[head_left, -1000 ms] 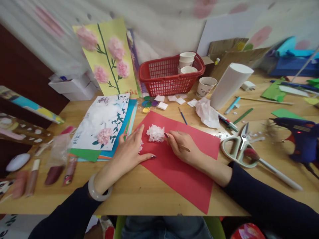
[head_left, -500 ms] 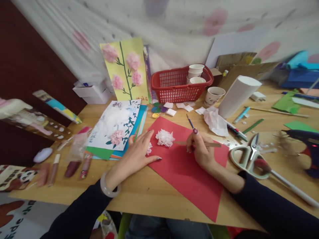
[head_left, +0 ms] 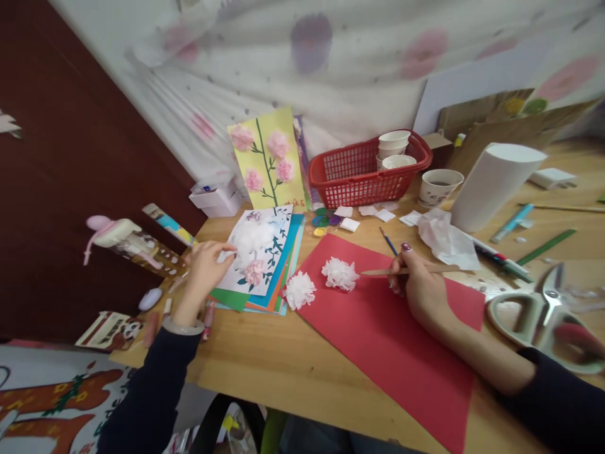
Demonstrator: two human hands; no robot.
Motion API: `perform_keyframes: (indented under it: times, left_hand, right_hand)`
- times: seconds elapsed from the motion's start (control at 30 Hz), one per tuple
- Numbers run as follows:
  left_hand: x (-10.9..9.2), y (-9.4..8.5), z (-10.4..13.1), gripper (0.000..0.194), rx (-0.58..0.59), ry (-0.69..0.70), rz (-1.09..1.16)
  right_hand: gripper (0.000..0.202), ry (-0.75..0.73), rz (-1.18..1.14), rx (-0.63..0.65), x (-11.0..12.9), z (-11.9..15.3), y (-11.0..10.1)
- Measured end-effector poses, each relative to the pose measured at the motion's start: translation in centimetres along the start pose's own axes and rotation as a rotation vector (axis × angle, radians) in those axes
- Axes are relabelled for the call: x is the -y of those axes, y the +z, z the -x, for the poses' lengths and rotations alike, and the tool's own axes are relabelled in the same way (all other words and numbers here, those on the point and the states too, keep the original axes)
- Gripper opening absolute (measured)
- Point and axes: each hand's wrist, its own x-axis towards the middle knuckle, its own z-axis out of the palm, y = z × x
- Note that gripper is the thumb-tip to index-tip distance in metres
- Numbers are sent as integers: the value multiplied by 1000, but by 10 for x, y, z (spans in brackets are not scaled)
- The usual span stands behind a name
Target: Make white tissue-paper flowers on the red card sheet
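hands [head_left: 423, 290] apart, stick [head_left: 442, 268] partly hidden

A pale cloth [head_left: 359, 69] with pink and purple blotches hangs behind the wooden table [head_left: 265, 353].

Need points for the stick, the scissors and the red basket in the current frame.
stick [head_left: 377, 272]: head view, on the tapered end beyond the fingers
scissors [head_left: 551, 294]: head view, at the pivot
red basket [head_left: 371, 192]: head view, on the near wall
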Motion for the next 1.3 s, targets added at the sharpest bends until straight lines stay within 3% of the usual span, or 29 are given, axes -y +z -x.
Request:
perform_keyframes:
  times: [0.17, 0.33, 0.5, 0.73, 0.9, 1.07, 1.17, 1.3]
  left_hand:
    - [5, 21, 3, 15, 162, 119, -68]
    - [2, 25, 3, 18, 136, 180, -89]
    - [7, 18, -3, 23, 125, 51, 36]
    - [-7, 26, 3, 16, 179, 115, 71]
    - [-4, 27, -4, 16, 133, -8, 150]
    - [7, 14, -8, 37, 174, -148, 372]
    - [-2, 7, -1, 45, 241, -182, 520]
    - [-34, 0, 15, 38, 427, -188, 677]
  right_hand:
    - [47, -6, 7, 22, 2, 1, 0]
    - [49, -23, 5, 14, 1, 1, 0]
    - [51, -109, 6, 44, -1, 0, 0]
    - [53, -107, 4, 58, 2, 2, 1]
    - [54, -121, 14, 58, 3, 2, 1]
    - [54, -151, 13, 77, 6, 4, 2]
    - [55, -198, 17, 82, 6, 8, 3]
    - [62, -319, 85, 166, 2, 14, 2]
